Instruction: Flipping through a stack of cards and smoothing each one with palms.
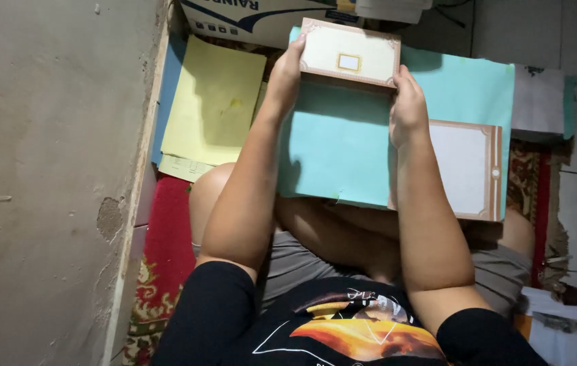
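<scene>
Over turquoise sheet (343, 149), cream card (349, 53) between both hands' fingers (293, 54).

Cream card (349, 54) with brown ornate border; turquoise sheet (343, 149); pale yellow paper (210, 102); red patterned rug (163, 257).

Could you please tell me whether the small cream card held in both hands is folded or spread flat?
Cannot tell. The cream card shows one flat face, gripped at its sides by left hand and right hand.

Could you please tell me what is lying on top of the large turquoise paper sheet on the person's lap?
On the large turquoise paper sheet lies a white card with a brown ornamental border, its left edge hidden by the right hand. Both hands hold a smaller bordered card above it. Anything beneath the sheet is covered.
</scene>
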